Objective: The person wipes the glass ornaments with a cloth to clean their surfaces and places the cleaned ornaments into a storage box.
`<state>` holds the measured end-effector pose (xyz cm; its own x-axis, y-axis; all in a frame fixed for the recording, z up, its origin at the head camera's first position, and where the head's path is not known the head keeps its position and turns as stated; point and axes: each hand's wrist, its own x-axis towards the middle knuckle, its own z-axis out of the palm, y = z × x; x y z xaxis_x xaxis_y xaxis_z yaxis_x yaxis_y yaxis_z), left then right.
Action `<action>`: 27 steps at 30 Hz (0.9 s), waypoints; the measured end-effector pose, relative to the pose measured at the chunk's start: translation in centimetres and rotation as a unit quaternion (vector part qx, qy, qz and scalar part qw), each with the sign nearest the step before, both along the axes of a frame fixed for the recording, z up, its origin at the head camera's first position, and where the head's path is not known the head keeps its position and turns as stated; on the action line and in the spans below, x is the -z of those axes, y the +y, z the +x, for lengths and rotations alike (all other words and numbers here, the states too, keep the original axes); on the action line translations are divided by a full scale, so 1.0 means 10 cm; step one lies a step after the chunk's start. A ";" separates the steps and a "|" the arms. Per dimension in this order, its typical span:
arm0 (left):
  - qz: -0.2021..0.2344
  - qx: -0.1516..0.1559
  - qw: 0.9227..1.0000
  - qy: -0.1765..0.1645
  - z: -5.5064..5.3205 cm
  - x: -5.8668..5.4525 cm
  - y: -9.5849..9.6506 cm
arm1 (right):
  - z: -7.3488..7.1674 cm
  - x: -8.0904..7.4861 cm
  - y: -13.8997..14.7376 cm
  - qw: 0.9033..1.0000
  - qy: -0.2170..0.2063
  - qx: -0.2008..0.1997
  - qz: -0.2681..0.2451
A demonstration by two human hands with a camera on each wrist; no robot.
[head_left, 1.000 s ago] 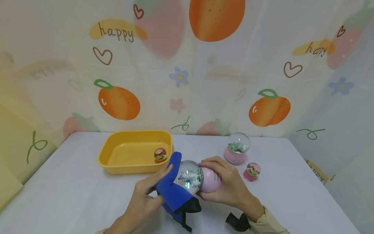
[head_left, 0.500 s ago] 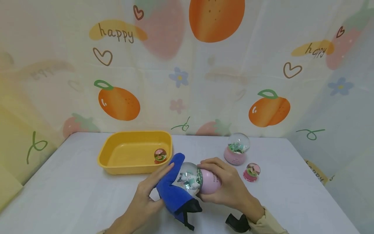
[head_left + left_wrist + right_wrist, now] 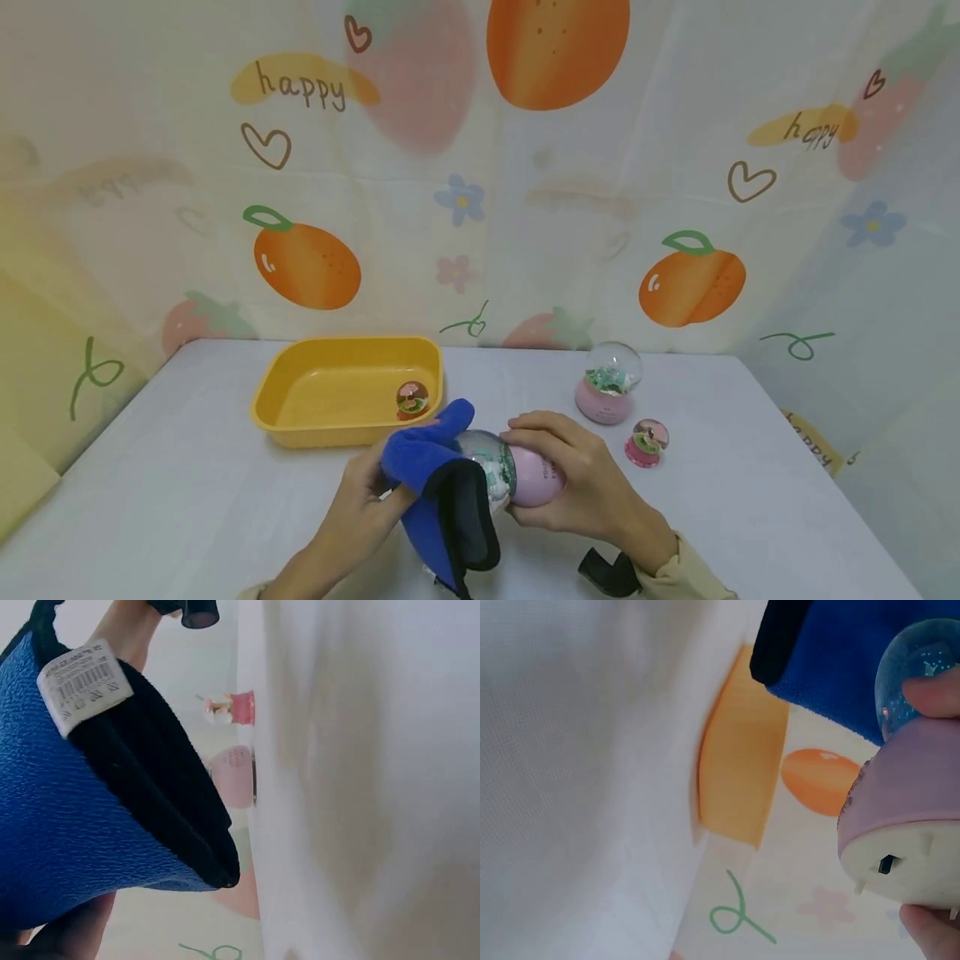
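My right hand (image 3: 592, 483) grips the pink base of a large snow globe (image 3: 536, 477), which lies sideways above the table with its glass dome toward the left. A blue plush cloth (image 3: 427, 458) with black edging covers the dome's left side. My left hand (image 3: 360, 504) holds this cloth against the glass, its fingers partly hidden behind the folds. A white label (image 3: 86, 686) is sewn to the cloth's edge in the left wrist view. The globe's pale underside (image 3: 907, 862), with a small black switch, shows in the right wrist view.
A yellow tray (image 3: 300, 435) stands at the back left with a small snow globe (image 3: 412, 402) inside. Another large pink-based snow globe (image 3: 606, 404) and a small one (image 3: 647, 442) stand at the right. A black device (image 3: 609, 573) sits by the right wrist.
The cloth has turned and shifted in my left hand, so its black-edged opening now faces right and covers more of the dome. The globe has dropped slightly in my right hand.
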<state>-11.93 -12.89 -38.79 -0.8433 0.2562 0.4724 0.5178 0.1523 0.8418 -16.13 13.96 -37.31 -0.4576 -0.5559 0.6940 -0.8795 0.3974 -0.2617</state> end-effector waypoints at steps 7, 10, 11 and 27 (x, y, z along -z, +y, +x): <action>-0.067 0.024 0.996 -0.045 -0.01 -0.01 0.02 | 0.01 0.01 -0.01 1.000 0.002 0.025 0.005; -0.086 0.013 0.995 -0.043 0.01 -0.03 0.03 | 0.03 0.01 -0.02 0.999 -0.001 0.030 0.011; -0.088 0.010 0.995 -0.041 0.02 -0.04 0.04 | 0.03 0.01 -0.03 0.999 0.000 0.030 0.012; 0.006 0.012 1.000 -0.021 0.01 -0.05 -0.01 | 0.01 0.03 -0.05 0.999 0.047 -0.006 -0.011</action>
